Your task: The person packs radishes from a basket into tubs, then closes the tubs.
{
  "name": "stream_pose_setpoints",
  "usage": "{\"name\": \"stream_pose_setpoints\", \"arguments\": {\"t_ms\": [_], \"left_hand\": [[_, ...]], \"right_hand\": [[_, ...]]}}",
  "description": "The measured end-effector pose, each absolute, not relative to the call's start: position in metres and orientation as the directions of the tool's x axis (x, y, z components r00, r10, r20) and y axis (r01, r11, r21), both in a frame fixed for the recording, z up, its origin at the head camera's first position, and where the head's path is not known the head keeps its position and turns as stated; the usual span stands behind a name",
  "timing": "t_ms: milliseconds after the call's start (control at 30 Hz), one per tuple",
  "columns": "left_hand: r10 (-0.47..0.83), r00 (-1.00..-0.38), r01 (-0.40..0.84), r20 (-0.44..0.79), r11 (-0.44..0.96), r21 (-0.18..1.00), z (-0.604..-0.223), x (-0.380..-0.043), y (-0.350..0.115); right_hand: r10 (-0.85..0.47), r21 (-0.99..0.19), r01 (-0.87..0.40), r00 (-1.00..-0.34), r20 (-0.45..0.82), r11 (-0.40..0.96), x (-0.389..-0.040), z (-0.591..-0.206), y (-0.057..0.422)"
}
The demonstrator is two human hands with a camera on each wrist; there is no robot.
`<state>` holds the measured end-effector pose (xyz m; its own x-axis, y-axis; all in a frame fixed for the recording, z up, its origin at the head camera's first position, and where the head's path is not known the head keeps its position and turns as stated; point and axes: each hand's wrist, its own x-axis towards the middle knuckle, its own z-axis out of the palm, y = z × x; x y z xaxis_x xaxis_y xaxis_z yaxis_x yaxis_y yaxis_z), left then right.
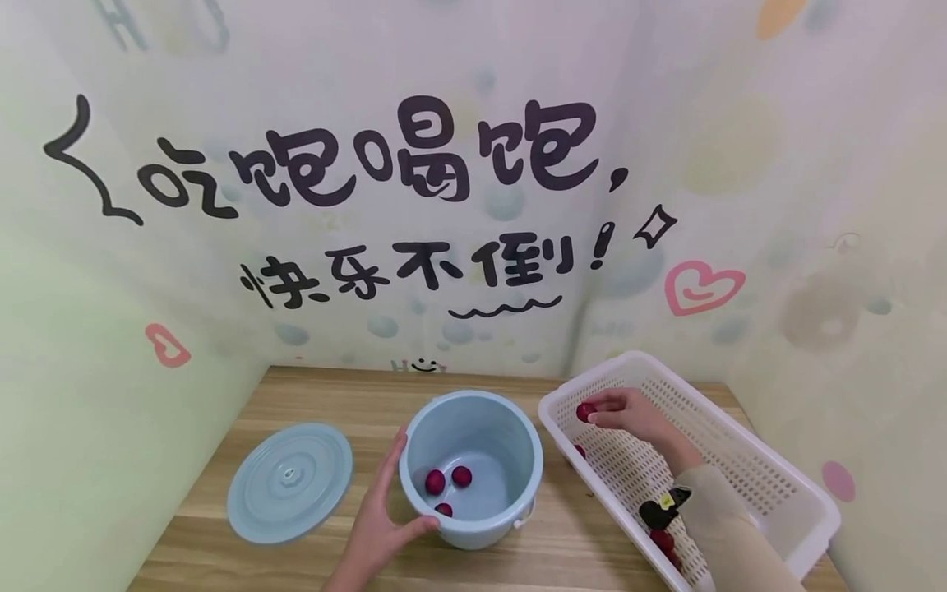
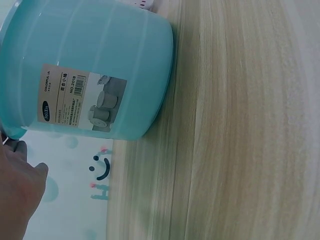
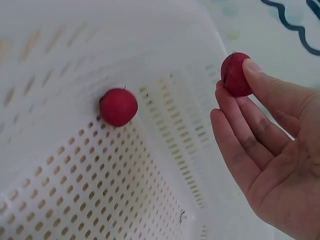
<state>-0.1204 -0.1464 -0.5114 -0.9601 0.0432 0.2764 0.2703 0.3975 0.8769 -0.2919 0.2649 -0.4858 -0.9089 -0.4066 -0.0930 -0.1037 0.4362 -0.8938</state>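
My left hand (image 1: 379, 520) grips the side of a light blue bucket (image 1: 473, 534), thumb at the near rim and fingers along the outer wall. Inside the bucket lie 3 round red radishes (image 1: 462, 476). In the left wrist view the bucket's wall carries a paper label (image 2: 82, 97); only part of the hand shows there. Over the far end of a white perforated basket (image 1: 795, 501), my right hand (image 1: 642, 419) pinches a radish (image 3: 237, 75) between thumb and fingertips. Another radish (image 3: 118, 107) sits in the basket's corner below. More radishes (image 1: 662, 541) lie near my forearm.
A round blue lid (image 1: 290, 485) lies on the wooden table (image 1: 355, 395) left of the bucket. The bucket's handle hangs at its right side. Behind the table stands a printed wall (image 1: 414, 337), with side walls at left and right.
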Motion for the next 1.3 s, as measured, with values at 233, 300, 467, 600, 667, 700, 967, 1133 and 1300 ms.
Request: {"name": "stream_pose_setpoints", "arguments": {"t_ms": [233,300,467,600,667,700,967,1133,1300], "left_hand": [[0.046,-0.958,0.278,0.284,0.406,0.871,-0.512,-0.122,-0.147],[0.049,-0.956,0.284,0.290,0.407,0.868,-0.512,-0.123,-0.147],[0.050,-0.955,0.285,0.292,0.419,0.862,-0.511,-0.122,-0.147],[0.045,-0.958,0.276,0.284,0.421,0.864,-0.511,-0.122,-0.148],[0.044,-0.958,0.276,0.285,0.421,0.864,-0.511,-0.121,-0.149],[0.044,-0.957,0.278,0.286,0.419,0.864,-0.511,-0.122,-0.149],[0.047,-0.959,0.275,0.280,0.398,0.875,-0.511,-0.122,-0.148],[0.048,-0.959,0.275,0.279,0.396,0.876,-0.510,-0.122,-0.147],[0.048,-0.958,0.278,0.283,0.399,0.874,-0.510,-0.123,-0.147]], "right_hand": [[-0.408,-0.903,-0.144,-0.912,-0.037,0.404,-0.277,-0.459,0.245],[-0.410,-0.905,-0.156,-0.912,-0.022,0.397,-0.271,-0.450,0.238],[-0.446,-0.923,-0.187,-0.895,0.018,0.337,-0.260,-0.434,0.222],[-0.479,-0.935,-0.213,-0.876,0.054,0.285,-0.252,-0.428,0.209],[-0.491,-0.938,-0.224,-0.868,0.069,0.266,-0.250,-0.427,0.202],[-0.497,-0.939,-0.228,-0.865,0.072,0.259,-0.248,-0.426,0.199],[-0.561,-0.934,-0.265,-0.823,0.090,0.239,-0.236,-0.420,0.180],[-0.611,-0.936,-0.290,-0.784,0.112,0.200,-0.232,-0.419,0.173],[-0.629,-0.943,-0.281,-0.770,0.110,0.179,-0.232,-0.419,0.171]]}}
